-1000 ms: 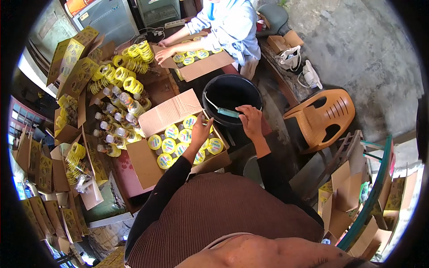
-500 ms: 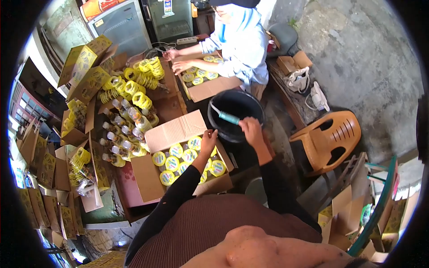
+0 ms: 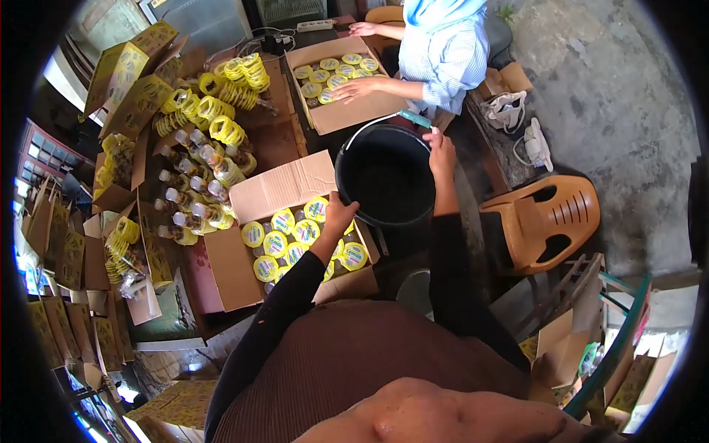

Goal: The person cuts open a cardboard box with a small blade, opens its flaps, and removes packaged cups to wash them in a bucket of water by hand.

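The black bucket [image 3: 384,159] sits between the two hands. The left hand [image 3: 340,218] is half-curled at its near-left rim, the right hand [image 3: 442,153] bent at the opposite rim; whether either grips is hard to tell. The handle [image 3: 415,118] (green grip uppermost) lies just beyond the right fingertips. Left of the left hand, the carton [image 3: 284,186] is already filled with lidded cups [image 3: 306,231], its flaps not yet folded shut.

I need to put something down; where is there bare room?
A brown patch lies between the yellow bundles, the far box and the raised flap of the near box. Concrete floor is bare beyond the orange chair. It's crowded where bottles stand packed left of the near box, and between near box and bucket, where the left hand is.
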The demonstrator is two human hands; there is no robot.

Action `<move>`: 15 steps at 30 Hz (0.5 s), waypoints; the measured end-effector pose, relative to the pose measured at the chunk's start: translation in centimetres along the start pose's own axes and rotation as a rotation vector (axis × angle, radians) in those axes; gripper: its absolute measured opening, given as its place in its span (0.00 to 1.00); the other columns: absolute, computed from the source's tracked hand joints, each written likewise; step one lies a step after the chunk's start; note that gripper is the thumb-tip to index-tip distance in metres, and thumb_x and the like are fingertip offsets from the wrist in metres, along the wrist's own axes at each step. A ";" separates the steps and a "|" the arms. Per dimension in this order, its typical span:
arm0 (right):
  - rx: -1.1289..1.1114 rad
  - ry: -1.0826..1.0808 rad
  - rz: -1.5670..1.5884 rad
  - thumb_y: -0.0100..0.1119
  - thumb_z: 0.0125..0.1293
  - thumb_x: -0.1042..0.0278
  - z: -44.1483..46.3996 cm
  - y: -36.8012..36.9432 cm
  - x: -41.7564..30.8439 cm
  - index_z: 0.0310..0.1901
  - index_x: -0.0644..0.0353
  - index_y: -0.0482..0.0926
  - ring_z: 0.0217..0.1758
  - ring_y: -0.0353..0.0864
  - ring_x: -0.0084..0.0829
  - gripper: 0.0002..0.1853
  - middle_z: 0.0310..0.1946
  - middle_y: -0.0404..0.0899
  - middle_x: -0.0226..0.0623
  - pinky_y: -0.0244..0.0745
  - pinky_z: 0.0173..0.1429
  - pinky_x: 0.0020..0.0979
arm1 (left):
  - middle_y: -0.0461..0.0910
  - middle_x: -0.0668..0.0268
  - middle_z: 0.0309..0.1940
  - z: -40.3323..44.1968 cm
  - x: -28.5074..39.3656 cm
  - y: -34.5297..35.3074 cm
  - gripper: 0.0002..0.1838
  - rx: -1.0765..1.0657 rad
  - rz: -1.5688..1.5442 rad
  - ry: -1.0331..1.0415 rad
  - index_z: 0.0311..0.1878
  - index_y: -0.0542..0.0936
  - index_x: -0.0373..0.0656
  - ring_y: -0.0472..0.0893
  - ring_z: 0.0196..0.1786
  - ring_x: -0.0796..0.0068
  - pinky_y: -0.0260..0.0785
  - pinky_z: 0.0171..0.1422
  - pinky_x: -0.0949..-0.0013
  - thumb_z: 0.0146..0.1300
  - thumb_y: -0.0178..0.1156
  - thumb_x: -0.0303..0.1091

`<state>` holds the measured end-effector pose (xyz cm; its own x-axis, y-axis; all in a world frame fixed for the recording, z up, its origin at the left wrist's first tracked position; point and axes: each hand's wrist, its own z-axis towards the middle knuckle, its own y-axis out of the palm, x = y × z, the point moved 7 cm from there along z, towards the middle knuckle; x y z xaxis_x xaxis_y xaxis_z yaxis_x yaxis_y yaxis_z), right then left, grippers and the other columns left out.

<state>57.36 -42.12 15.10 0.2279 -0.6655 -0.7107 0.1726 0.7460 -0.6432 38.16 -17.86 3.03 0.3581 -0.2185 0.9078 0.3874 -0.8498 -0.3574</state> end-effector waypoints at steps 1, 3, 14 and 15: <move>-0.001 0.005 -0.001 0.35 0.74 0.43 0.7 1.3 1.8 0.41 0.56 0.83 0.48 0.76 0.55 0.28 0.41 0.80 0.50 0.68 0.52 0.49 | 0.80 0.56 0.29 -0.3 -0.3 -0.1 0.23 -0.004 0.003 -0.003 0.46 0.71 0.30 0.82 0.27 0.69 0.76 0.31 0.68 0.50 0.69 0.31; -0.115 0.316 -0.348 0.29 0.73 0.37 1.5 3.7 6.0 0.52 0.57 0.80 0.59 0.71 0.57 0.34 0.53 0.76 0.52 0.65 0.61 0.53 | 0.79 0.54 0.27 -0.5 -0.5 0.2 0.25 -0.113 -0.077 -0.024 0.46 0.69 0.31 0.84 0.31 0.64 0.77 0.32 0.64 0.49 0.70 0.32; -0.313 0.428 -0.266 0.28 0.72 0.34 4.8 7.5 8.8 0.59 0.57 0.76 0.66 0.67 0.54 0.37 0.61 0.72 0.51 0.60 0.67 0.55 | 0.78 0.57 0.30 0.5 1.1 1.5 0.22 -0.109 -0.244 -0.043 0.45 0.68 0.31 0.82 0.28 0.71 0.77 0.29 0.69 0.54 0.69 0.30; -0.307 0.419 -0.263 0.28 0.72 0.34 5.2 7.6 9.1 0.59 0.57 0.76 0.66 0.67 0.54 0.37 0.61 0.72 0.51 0.60 0.67 0.55 | 0.78 0.57 0.28 0.4 1.2 1.5 0.21 -0.095 -0.245 -0.028 0.43 0.68 0.32 0.82 0.26 0.71 0.76 0.26 0.69 0.53 0.69 0.29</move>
<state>65.69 -42.42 5.20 -0.1948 -0.8266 -0.5280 -0.1282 0.5552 -0.8218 39.50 -19.19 3.55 0.2867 0.0118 0.9580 0.3849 -0.9171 -0.1038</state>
